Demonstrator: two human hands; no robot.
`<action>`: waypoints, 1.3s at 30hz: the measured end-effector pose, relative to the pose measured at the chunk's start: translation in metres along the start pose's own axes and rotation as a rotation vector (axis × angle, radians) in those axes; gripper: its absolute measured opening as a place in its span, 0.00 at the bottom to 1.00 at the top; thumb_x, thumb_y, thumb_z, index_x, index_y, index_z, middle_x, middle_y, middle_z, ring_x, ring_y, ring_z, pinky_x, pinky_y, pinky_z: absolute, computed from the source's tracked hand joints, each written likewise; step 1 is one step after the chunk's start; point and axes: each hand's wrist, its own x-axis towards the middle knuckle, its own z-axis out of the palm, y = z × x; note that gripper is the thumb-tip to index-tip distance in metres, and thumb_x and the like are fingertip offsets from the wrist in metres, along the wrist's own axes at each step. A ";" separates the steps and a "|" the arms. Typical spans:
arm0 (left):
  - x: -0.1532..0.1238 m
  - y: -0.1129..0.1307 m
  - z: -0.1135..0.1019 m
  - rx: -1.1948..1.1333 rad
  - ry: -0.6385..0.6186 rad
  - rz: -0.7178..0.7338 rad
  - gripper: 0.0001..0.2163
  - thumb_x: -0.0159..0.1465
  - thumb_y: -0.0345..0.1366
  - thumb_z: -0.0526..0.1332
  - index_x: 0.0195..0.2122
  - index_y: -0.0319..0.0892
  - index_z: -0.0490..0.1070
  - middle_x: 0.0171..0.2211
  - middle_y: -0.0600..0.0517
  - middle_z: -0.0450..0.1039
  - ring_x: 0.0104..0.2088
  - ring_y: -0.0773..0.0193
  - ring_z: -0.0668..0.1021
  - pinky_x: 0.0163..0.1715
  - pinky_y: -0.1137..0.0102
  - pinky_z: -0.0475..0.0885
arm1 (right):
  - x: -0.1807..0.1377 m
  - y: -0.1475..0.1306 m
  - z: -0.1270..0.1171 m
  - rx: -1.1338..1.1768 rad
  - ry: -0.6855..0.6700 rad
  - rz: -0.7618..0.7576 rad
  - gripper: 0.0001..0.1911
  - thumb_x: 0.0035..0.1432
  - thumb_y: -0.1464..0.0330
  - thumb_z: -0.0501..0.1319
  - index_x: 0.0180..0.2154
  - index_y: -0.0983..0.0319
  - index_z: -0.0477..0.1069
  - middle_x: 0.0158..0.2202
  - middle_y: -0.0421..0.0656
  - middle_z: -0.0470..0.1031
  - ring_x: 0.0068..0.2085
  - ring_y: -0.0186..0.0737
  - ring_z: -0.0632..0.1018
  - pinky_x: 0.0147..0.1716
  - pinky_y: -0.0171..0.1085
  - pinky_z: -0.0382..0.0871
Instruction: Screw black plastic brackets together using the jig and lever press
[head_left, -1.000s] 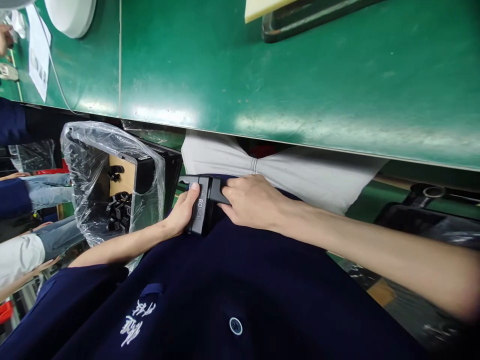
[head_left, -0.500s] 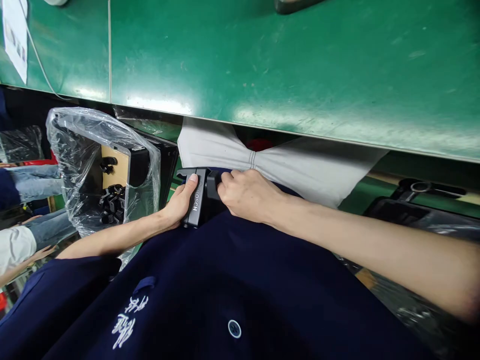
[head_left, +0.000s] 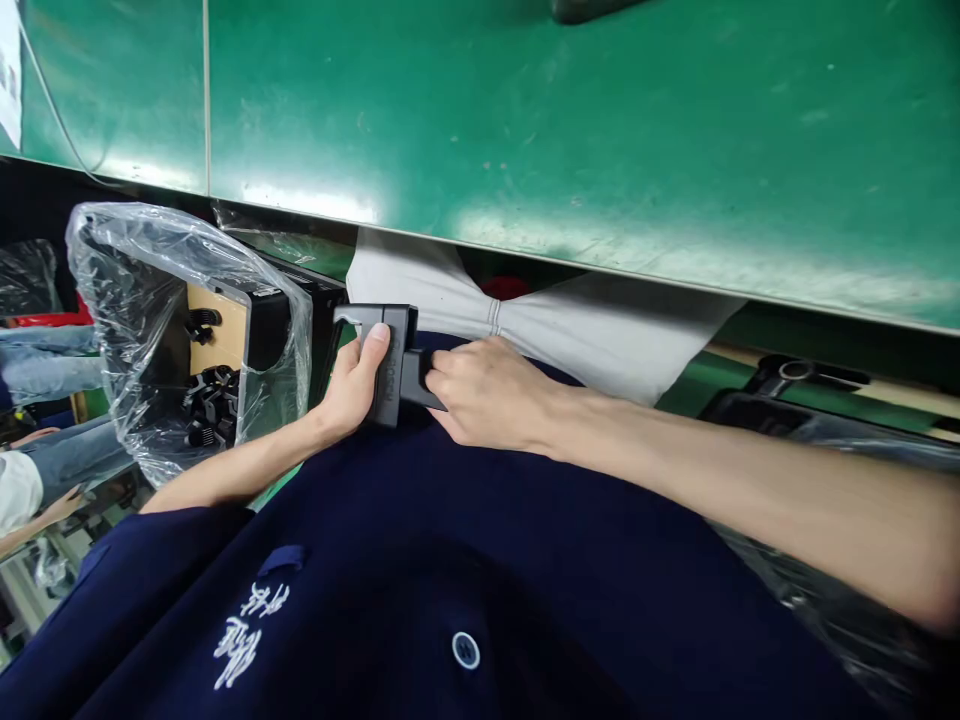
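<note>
My left hand is closed around a black plastic housing with BOSCH lettering, thumb pressed on its upper face. A smaller black block sits against the housing's right side. Closed over that block's right end is my right hand, with the knuckles up and the fingertips hidden. Whether the block is joined to the housing or only touching it, I cannot tell. Both hands are in front of my dark blue shirt, just below the bench edge.
A green bench runs across the top, with white cloth hanging beneath it. At left stands a black bin lined with clear plastic, holding small black parts. Another person's arm shows far left. A black container is at right.
The housing has tipped and moved slightly up towards the bench, and its lettering has turned away. More of the smaller block shows beside my right fingers. The whole view has shifted a little.
</note>
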 end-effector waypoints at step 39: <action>-0.005 0.011 0.024 -0.224 0.062 0.259 0.19 0.55 0.51 0.63 0.35 0.39 0.71 0.34 0.49 0.76 0.36 0.60 0.77 0.39 0.68 0.72 | -0.006 -0.041 0.041 1.366 0.758 0.369 0.29 0.58 0.57 0.61 0.56 0.62 0.59 0.53 0.52 0.70 0.52 0.46 0.74 0.52 0.45 0.69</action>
